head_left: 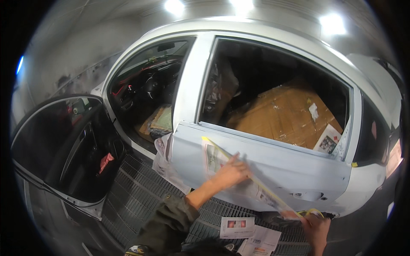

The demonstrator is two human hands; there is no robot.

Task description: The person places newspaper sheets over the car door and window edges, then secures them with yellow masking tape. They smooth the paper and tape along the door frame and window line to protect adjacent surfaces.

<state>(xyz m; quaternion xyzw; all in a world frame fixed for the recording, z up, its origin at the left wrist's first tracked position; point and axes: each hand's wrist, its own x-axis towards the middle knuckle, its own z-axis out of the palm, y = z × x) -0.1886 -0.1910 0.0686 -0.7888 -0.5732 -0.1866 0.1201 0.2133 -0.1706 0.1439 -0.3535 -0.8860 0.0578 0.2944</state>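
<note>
A printed paper sheet [215, 160] edged with yellow masking tape [267, 189] stretches slantwise across the grey-white rear door [273, 160] of a car, from upper left to lower right. Partway along that taped edge, my left hand [232, 172] has its fingers closed on the paper. Its dark green sleeve [171, 219] comes up from the lower edge. At the strip's lower right end, my right hand [316, 229] is closed around the tape, and a yellow loop [314, 211] shows above its fingers. My fingers hide part of what it grips.
The front door [64, 149] stands wide open at the left. Loose printed sheets [238, 227] lie on the floor grating [141, 194] below me. Plastic film [163, 155] hangs at the door pillar. Brown cardboard [282, 113] shows through the rear window opening.
</note>
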